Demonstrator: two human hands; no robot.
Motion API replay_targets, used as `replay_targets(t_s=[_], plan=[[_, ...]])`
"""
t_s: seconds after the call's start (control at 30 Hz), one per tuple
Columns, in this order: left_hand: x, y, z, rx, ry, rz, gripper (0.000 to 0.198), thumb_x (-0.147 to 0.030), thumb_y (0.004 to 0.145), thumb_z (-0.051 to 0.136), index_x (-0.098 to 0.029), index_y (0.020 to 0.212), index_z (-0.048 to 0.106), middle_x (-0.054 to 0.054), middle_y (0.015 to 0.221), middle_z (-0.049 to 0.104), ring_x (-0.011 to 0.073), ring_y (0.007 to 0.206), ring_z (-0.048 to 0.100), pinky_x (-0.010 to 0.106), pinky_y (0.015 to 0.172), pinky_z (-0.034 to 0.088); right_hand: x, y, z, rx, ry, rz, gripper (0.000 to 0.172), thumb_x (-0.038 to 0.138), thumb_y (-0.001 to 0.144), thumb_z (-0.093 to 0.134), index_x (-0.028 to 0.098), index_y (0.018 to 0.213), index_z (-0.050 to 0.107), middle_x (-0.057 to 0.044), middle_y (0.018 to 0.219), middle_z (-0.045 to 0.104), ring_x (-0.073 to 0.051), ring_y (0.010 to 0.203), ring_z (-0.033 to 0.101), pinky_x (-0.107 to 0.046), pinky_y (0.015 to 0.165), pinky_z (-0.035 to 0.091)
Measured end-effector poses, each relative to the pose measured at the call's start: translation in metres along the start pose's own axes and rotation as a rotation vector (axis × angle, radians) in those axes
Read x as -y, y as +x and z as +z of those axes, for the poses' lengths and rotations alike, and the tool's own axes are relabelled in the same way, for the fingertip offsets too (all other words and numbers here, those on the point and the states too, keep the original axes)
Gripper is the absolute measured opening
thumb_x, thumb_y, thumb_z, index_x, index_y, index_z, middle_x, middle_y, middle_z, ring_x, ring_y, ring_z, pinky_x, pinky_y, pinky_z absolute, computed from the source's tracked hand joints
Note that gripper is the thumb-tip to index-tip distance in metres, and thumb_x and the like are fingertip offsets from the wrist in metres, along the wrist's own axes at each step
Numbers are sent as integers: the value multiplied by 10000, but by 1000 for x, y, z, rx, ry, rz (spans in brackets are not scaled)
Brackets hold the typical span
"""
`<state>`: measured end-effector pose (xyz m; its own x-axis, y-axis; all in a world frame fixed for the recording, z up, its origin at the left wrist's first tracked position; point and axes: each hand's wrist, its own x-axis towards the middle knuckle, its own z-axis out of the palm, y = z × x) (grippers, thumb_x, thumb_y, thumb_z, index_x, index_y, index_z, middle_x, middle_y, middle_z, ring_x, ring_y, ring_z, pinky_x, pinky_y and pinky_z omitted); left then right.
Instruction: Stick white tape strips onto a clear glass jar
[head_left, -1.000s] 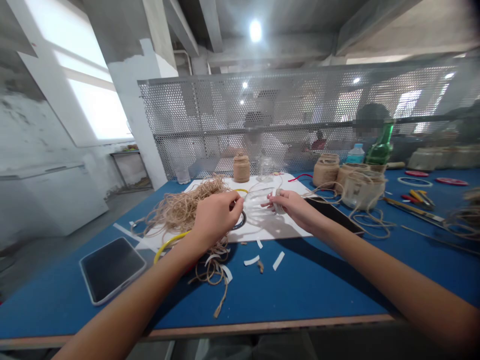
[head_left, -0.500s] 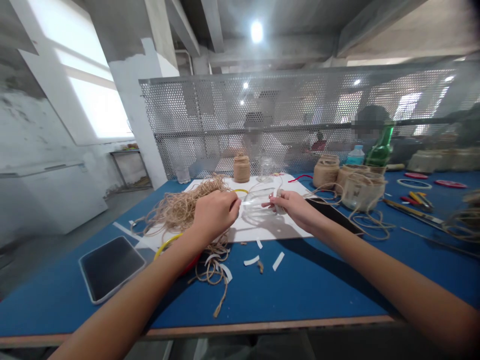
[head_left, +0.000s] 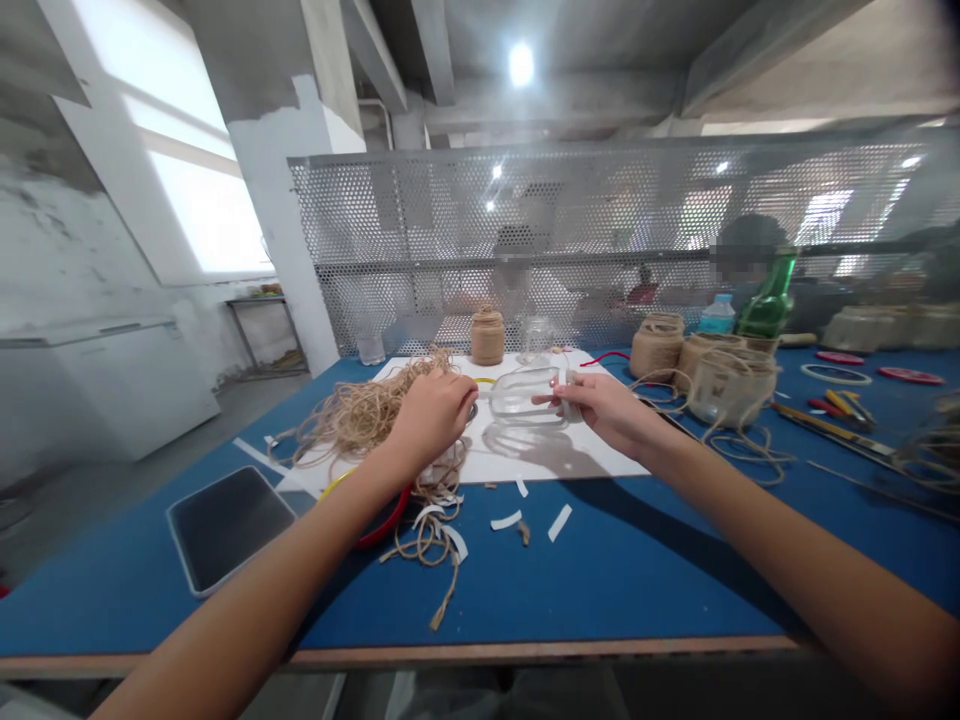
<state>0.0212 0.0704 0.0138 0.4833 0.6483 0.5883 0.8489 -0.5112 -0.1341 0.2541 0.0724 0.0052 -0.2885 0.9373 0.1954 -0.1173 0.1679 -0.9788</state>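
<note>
A clear glass jar [head_left: 517,397] lies on its side in the air above the white sheet [head_left: 517,465]. My right hand [head_left: 589,398] is closed round its neck end, where a white band [head_left: 562,380] shows. Just off the jar's base, my left hand [head_left: 439,405] is closed in a pinch; a bit of thin white strip [head_left: 484,393] shows at its fingertips. Below and behind that hand spreads a loose heap of jute twine [head_left: 360,415]. White paper scraps [head_left: 506,521] lie on the blue tabletop [head_left: 600,590] in front.
A twine-wrapped jar [head_left: 487,336] and a clear jar [head_left: 535,340] stand at the back before a perforated metal screen [head_left: 450,230]. To the right are wrapped jars [head_left: 656,348], a green bottle [head_left: 769,300] and tools [head_left: 844,402]. A dark tablet [head_left: 231,530] lies left. People sit beyond the screen.
The white strip that stretched between my left hand and the jar now shows only as a short piece. My left hand has drawn slightly away from the jar, which now shows more clearly.
</note>
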Motion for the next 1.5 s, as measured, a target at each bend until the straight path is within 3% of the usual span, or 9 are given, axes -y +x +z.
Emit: replay_targets(t_s=[0.27,0.63,0.8,0.97,1.2,1.5], plan=[[6,1,-1,15,-271,-110,212,-207,816,437,-186,957,594,35,856,657,191,835,546,320,763,403,9,-3,4,16,33,9,101,204,719,619,115,763,598,-90,749,665,-119,643,558,-255,632,385],[7,0,-2,-19,-429,-151,111,-204,789,456,-174,853,542,40,844,633,182,827,563,305,743,416,12,-4,3,76,40,-12,94,216,712,626,153,760,575,-41,680,631,-155,714,593,-264,650,388],[5,-2,-9,63,-619,-218,242,-218,786,465,-191,1024,495,34,873,637,172,826,588,308,755,425,17,-7,7,110,-33,-63,85,221,718,615,151,720,567,-33,679,611,-158,746,598,-265,671,380],[2,-4,-10,71,-699,-239,261,-214,762,487,-198,1022,501,38,929,613,170,854,582,308,777,422,19,-10,4,170,-149,-169,90,237,738,595,159,768,563,-30,716,616,-177,824,597,-273,686,372],[2,-5,-4,219,-953,-337,411,-185,756,457,-151,1160,385,3,662,593,129,658,546,255,638,412,19,-11,1,208,-236,-240,114,271,754,593,168,783,556,-21,745,606,-172,807,603,-281,699,391],[-1,-6,-12,380,-1165,-331,570,-160,741,444,-163,1291,296,-46,526,472,82,471,403,192,464,310,23,-16,0,268,-332,-272,135,286,775,570,166,834,580,-53,843,638,-152,775,580,-274,680,422]])
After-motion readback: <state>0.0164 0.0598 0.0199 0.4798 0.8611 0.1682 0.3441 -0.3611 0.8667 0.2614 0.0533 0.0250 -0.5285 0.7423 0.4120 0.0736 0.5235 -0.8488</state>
